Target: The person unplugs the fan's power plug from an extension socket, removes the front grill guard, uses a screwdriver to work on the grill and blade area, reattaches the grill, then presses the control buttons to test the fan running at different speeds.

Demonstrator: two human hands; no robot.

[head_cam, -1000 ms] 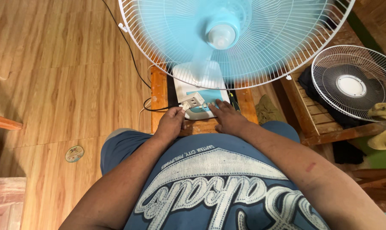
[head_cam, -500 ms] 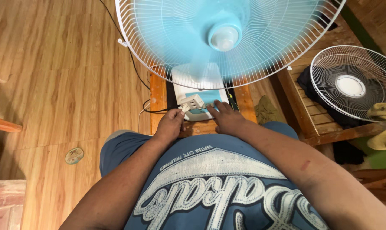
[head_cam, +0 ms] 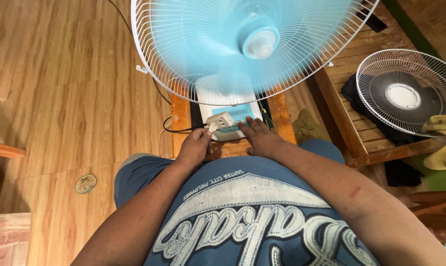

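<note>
Your left hand (head_cam: pixel 194 148) pinches a white plug (head_cam: pixel 212 127) against the socket adapter (head_cam: pixel 220 119) on the fan base (head_cam: pixel 228 111), near you on the wooden surface (head_cam: pixel 179 118); your right hand (head_cam: pixel 261 139) lies spread flat on the base, likely steadying it; the blades (head_cam: pixel 252 44) are blurred.

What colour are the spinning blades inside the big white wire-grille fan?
Light blue blades, blurred by spinning, behind the white wire grille; seen in the head view.

Detached white fan grille (head_cam: pixel 405 96) on wooden bench (head_cam: pixel 348 123); round disc (head_cam: pixel 86 183) on floor.
</note>
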